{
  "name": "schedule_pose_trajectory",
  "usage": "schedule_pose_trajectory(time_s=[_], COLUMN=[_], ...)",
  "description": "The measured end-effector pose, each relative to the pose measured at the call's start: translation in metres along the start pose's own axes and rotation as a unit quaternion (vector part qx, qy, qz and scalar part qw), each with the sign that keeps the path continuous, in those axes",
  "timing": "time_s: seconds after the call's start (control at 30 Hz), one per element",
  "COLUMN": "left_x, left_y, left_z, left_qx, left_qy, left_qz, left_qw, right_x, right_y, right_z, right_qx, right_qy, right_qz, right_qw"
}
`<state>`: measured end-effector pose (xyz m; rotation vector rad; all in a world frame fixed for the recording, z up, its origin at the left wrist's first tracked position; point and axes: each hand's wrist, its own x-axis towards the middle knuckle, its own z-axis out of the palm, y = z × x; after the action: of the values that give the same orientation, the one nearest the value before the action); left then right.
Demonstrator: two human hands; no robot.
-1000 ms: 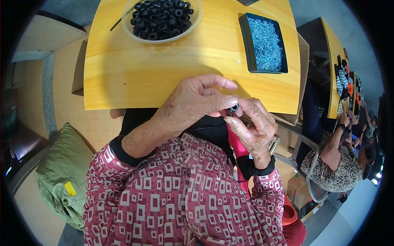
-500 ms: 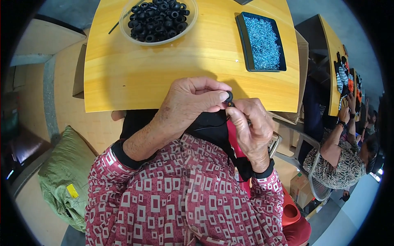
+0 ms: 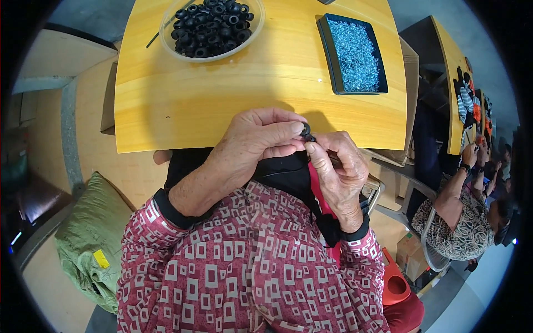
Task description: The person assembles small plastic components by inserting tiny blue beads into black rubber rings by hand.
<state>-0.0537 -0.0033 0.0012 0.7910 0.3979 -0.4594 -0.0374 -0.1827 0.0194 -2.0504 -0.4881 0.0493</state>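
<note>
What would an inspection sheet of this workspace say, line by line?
Surface: yellow wooden table, mostly bare near its front edge.
Job's things: small black ring pinched between both hands; bowl of black rings; black tray of small silvery parts.
Clutter: thin dark stick beside the bowl.
Grip: left hand and right hand both closed on the ring.
Cables: nothing seen.
Surroundings: green sack on the floor; another person at the next table.

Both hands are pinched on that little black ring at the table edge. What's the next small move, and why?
Probably keep the left hand steady and press with the right hand: the black ring sits pinched between both sets of fingertips, held above the lap, not over the yellow table.
</note>
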Motion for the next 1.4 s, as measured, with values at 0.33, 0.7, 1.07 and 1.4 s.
schedule_pose_trajectory(time_s=[0.33, 0.7, 1.07, 1.4], left_x=[-0.002, -0.011, -0.013, -0.015], left_y=[0.005, -0.005, -0.011, -0.014], left_z=[-0.002, -0.002, 0.002, -0.001], left_qx=[0.040, 0.102, 0.237, 0.188], left_qy=[-0.051, -0.074, -0.024, -0.018], left_qz=[-0.009, 0.095, 0.187, 0.138], left_qw=[0.998, 0.987, 0.953, 0.972], right_x=[0.000, 0.001, 0.005, -0.006], right_y=[-0.005, -0.012, -0.024, -0.015], right_z=[-0.002, -0.007, -0.014, 0.000], right_qx=[-0.001, 0.032, -0.127, -0.090], right_qy=[0.031, 0.005, -0.017, 0.003], right_qz=[-0.024, -0.014, -0.103, -0.109], right_qw=[0.999, 0.999, 0.986, 0.990])
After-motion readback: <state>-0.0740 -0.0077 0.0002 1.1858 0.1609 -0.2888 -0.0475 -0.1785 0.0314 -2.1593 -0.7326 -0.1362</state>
